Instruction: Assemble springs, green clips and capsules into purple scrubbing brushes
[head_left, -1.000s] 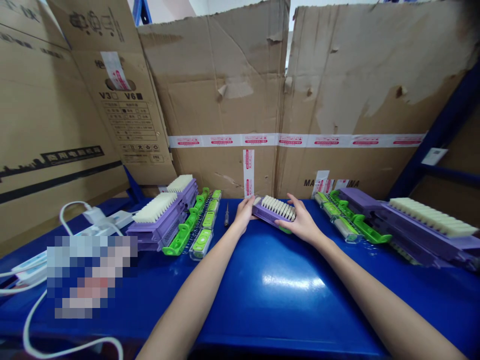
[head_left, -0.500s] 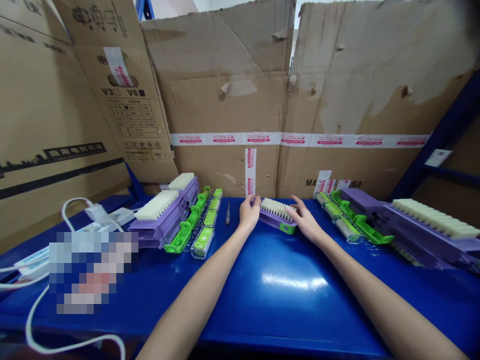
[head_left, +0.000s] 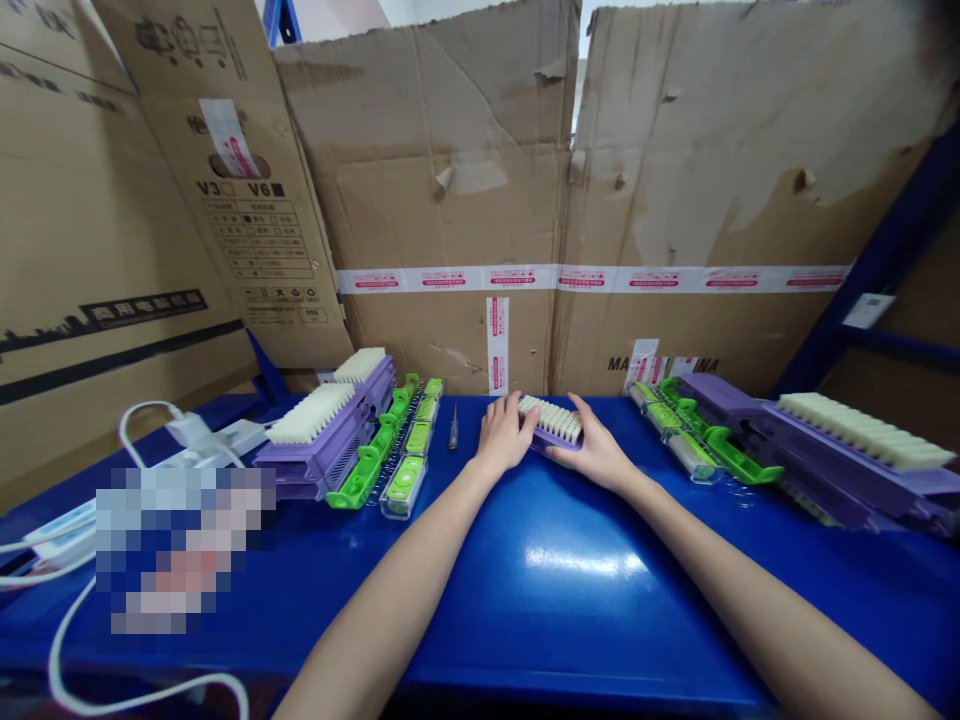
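Observation:
A purple block with cream bristle-like rows on top (head_left: 553,421) sits at the middle of the blue table, toward the back. My left hand (head_left: 504,432) grips its left end, thumb on the near left corner. Around the right end is my right hand (head_left: 596,446), with the thumb along the near side and the fingers behind. The hands cover both ends of the block, and its green end piece is hidden. A small screwdriver (head_left: 454,430) lies just left of my left hand.
Purple units with cream tops (head_left: 313,413), green brackets (head_left: 370,466) and clear-green cases (head_left: 406,484) line the left. Similar purple units (head_left: 862,430), a green bracket (head_left: 739,458) and cases (head_left: 690,452) lie right. Cardboard (head_left: 450,220) stands behind; a power strip (head_left: 202,440) and white cables are far left.
Both hands have closed around the block; my right hand's thumb has moved down to its near side and now covers the green end. The view has shifted slightly.

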